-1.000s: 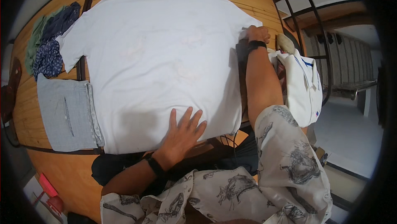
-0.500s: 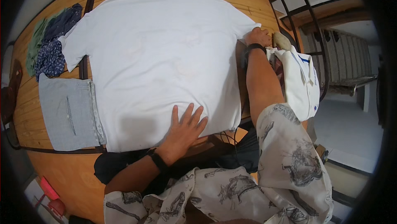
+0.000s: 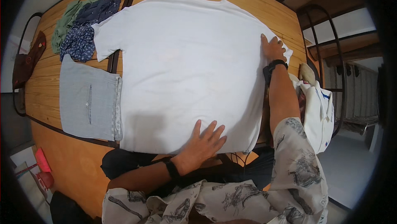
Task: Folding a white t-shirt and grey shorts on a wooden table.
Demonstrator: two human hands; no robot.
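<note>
A white T-shirt (image 3: 190,71) lies spread out over the wooden table, neckline at the far side and hem toward me. My left hand (image 3: 202,145) rests on the cloth near the hem, open, with its fingers spread. At the far right, my right hand (image 3: 273,50) lies on the shirt where the right sleeve joins the body. Its fingers are apart and slightly bent, holding nothing. Part of that sleeve is hidden under the hand. Faint wrinkles run across the lower middle of the shirt.
Grey folded trousers (image 3: 91,100) lie left of the shirt. Beyond them are a dark blue patterned garment (image 3: 80,40) and a green cloth (image 3: 66,23). A white garment with blue trim (image 3: 318,116) sits right of my forearm. A metal frame (image 3: 337,46) rises at the right.
My right hand has left the sleeve's edge and now lies flatter, farther in on the shirt. My left hand stays near the hem. The whole view has shifted.
</note>
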